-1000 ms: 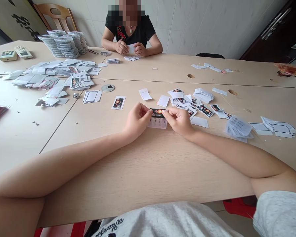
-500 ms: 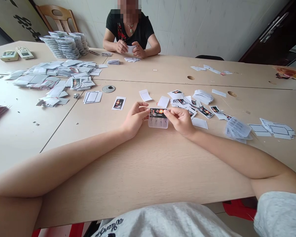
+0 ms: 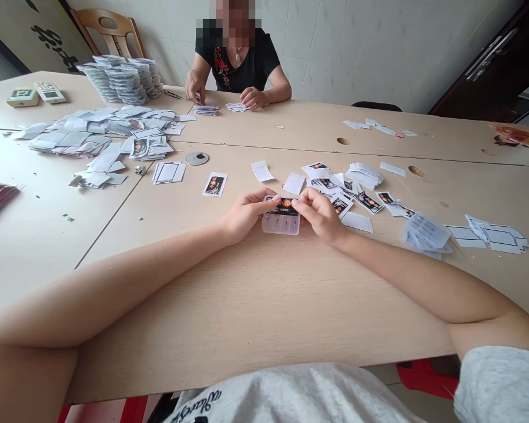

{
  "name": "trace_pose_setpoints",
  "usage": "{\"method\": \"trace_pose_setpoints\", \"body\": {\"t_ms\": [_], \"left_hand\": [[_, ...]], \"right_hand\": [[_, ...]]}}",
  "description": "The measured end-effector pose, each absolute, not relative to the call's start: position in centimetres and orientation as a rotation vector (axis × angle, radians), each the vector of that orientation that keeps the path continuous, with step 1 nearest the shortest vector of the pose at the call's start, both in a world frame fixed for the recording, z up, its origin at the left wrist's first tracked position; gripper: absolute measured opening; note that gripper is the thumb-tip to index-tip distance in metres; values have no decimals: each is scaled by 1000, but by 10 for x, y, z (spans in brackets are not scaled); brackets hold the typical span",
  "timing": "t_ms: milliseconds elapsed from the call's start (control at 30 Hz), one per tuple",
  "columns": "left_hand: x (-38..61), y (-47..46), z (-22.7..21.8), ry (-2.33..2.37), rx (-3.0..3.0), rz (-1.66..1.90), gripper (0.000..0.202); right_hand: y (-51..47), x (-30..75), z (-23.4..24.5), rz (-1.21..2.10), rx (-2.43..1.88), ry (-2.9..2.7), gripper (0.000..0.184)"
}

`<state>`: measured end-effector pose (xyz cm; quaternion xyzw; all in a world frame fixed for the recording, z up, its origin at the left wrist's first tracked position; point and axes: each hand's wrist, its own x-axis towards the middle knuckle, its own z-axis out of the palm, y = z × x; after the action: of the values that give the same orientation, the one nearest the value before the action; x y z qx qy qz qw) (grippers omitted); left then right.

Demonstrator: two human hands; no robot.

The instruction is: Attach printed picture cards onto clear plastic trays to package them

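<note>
- Two hands of yours are on one small clear plastic box [image 3: 280, 224], held up just above the near part of the table [image 3: 255, 317], right in front of you.
- Your left hand [image 3: 243, 216] has it by the left side, thumb pressed on the upper left of the black label [image 3: 287, 208], fingers mostly tucked behind, so not spread wide.
- Your right hand [image 3: 321, 215] is in a loose pinch at the upper right corner, thumb toward the label. Can't tell exactly what its hidden fingers are doing.
- Lower half of the box is see-through with little slots and small dark bits inside, too tiny to make out.
- Just past your hands you've got a blank white card [image 3: 295, 183], and to its right a messy pile of printed cards [image 3: 328, 181].
- One lone black-faced card [image 3: 214, 184] lies beyond your left hand, with a round grey disc [image 3: 197, 158] farther up.
- Off to your right, a heap of clear plastic pieces [image 3: 427, 232] sits beside some black-bordered cards [image 3: 500, 235].
- Across from you, a co-worker in a black top [image 3: 242, 67] has one hand at a small card stack [image 3: 206, 110] and the other resting on fanned cards [image 3: 235, 107].
</note>
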<state>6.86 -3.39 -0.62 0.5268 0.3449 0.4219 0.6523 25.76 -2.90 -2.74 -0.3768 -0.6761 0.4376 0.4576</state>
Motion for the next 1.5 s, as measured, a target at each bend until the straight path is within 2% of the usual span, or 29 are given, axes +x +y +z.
{"method": "trace_pose_setpoints", "body": {"t_ms": [100,267,400,567,667,900,1133,1267,1500], "left_hand": [[69,-34,-5,747,1151,937,23],[68,-32,-5,706,1203,890,30],[68,-32,-7,806,1396,881,35],[68,-36,-4,984,1645,860,39],[68,-37,-4,958,1631,813,39],[68,-32,-4,873,1531,817,40],[64,-27,-5,769,1470,809,40],[61,-22,-8,733,1445,786,43],[57,-18,-10,774,1573,741,42]], "right_hand": [[-27,260,-29,1181,-919,-1719,31],[-28,261,-28,1199,-851,-1784,35],[-26,260,-29,1269,-835,-1728,44],[-27,259,-26,1170,-939,-1855,56],[-30,258,-24,1162,-980,-1886,54],[-26,257,-25,1372,-883,-1642,46],[-26,260,-26,1342,-893,-1712,43],[-30,260,-23,1393,-895,-1774,53],[-29,261,-20,1478,-907,-1706,51]]}}
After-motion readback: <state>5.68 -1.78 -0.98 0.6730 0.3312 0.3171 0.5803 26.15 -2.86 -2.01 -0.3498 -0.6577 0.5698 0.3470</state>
